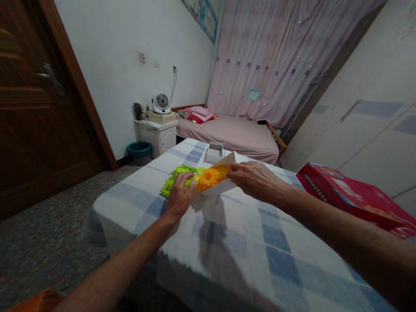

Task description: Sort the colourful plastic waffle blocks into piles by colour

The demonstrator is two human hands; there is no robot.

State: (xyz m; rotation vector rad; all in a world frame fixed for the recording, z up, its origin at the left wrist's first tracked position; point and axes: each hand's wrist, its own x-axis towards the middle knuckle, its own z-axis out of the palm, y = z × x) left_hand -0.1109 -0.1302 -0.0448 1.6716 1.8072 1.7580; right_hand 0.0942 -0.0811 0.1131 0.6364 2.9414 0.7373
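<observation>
Your right hand (246,177) grips the tilted white box (220,189); left hand (180,195), hold unclear, at yellow pieces (209,177): keep box low.

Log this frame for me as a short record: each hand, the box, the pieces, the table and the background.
left hand: at the green and orange pieces, grip unclear
right hand: gripping the white box by its right end
white box: tilted, open end toward the left hand
orange pieces: in the box's open end
green pieces: piled on the cloth, left of the orange
table: checked cloth, small tray beyond the box
right side: red box
background: bed, fan, curtain
</observation>
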